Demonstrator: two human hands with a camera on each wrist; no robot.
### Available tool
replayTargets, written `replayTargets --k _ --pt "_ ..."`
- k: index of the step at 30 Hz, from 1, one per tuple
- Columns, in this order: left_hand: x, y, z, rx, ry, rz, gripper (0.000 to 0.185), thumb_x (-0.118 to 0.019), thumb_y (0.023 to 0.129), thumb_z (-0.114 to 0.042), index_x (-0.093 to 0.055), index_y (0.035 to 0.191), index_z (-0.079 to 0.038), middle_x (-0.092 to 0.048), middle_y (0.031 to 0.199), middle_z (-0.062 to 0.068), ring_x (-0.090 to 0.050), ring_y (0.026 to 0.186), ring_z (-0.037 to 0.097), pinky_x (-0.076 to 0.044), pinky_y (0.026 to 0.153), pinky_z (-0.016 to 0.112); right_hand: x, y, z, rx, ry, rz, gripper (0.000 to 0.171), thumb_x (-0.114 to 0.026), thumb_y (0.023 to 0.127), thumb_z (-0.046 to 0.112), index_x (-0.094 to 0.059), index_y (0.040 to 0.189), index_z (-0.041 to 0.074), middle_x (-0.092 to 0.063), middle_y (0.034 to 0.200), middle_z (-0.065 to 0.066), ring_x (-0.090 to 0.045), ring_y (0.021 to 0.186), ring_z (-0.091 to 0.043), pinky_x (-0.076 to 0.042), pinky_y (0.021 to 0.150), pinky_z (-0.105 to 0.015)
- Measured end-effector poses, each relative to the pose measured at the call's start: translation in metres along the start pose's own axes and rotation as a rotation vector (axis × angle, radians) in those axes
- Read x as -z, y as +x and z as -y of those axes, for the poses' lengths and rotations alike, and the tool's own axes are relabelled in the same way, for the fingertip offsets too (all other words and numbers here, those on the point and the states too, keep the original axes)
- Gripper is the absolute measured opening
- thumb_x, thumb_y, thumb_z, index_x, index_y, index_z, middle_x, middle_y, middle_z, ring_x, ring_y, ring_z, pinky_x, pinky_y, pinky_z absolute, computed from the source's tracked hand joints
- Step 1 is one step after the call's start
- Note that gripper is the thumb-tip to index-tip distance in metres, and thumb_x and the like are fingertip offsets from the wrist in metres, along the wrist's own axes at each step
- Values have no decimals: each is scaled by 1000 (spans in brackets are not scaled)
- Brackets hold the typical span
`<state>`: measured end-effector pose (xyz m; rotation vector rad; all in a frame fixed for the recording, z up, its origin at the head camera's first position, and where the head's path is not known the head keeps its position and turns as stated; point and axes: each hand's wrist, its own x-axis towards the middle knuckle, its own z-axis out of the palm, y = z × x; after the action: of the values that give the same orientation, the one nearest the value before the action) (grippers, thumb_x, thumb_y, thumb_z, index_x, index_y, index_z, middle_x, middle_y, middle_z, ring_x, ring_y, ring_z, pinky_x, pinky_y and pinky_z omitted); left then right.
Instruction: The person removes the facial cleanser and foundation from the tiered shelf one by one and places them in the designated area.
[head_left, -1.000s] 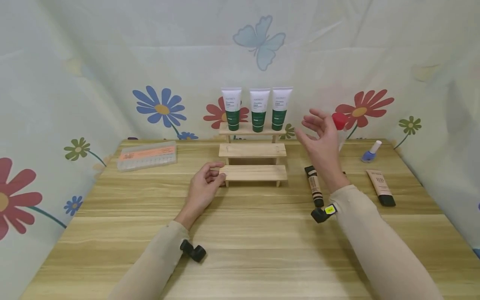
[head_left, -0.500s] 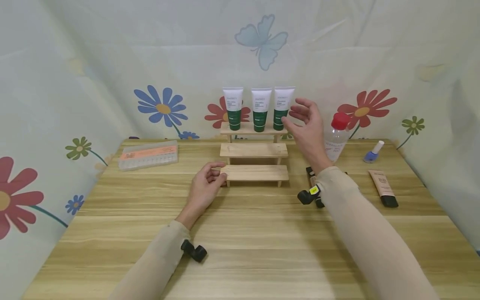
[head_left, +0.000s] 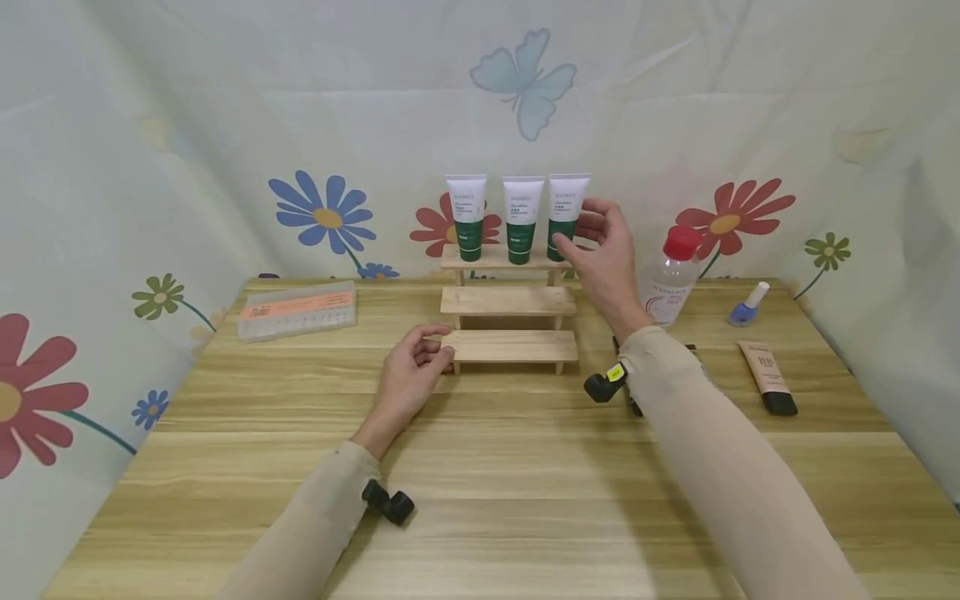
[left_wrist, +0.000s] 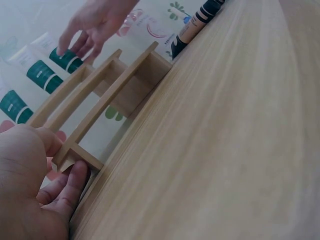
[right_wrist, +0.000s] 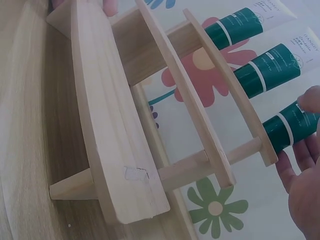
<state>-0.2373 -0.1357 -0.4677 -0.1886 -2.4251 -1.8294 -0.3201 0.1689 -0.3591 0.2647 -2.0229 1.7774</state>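
Observation:
A three-step wooden shelf (head_left: pixel 507 346) stands at the back middle of the table (head_left: pixel 510 500). Three white and green tubes stand in a row on its top step. My right hand (head_left: pixel 600 250) is at the rightmost tube (head_left: pixel 567 208), thumb in front and fingers curved round its side; the right wrist view shows that tube (right_wrist: pixel 287 127) between thumb and fingers. My left hand (head_left: pixel 411 371) pinches the left end of the lowest step, thumb on top and a finger under it in the left wrist view (left_wrist: pixel 75 177).
Right of the shelf stand a clear bottle with a red cap (head_left: pixel 671 279) and a blue nail polish (head_left: pixel 745 305). A beige tube (head_left: pixel 765 375) lies at the right, a striped tube (left_wrist: pixel 197 25) partly under my right arm. A clear box (head_left: pixel 295 310) lies back left.
My right hand has moved left from the red-capped bottle to the rightmost tube, and its fingers have drawn in around it. The left hand has stayed on the lowest step.

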Motion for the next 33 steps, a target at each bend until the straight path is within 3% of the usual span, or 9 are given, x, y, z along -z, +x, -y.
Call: replayTargets --k 18,33 --pt "-1 -1 0 4 -8 3 30 -75 108 -19 -74 138 -21 -76 112 12 -75 100 25 -61 82 23 2 -2 2 -9 -54 -8 51 -81 102 9 -56 146 8 -65 138 -14 -65 121 -25 -58 108 -39" --pt "0 0 0 -11 1 6 30 -75 109 -21 -74 139 -20 -77 111 13 -76 99 27 -60 81 23 18 -32 21 13 21 -74 47 -79 101 11 -60 144 14 -65 136 -9 -64 118 -23 -56 99 -34"
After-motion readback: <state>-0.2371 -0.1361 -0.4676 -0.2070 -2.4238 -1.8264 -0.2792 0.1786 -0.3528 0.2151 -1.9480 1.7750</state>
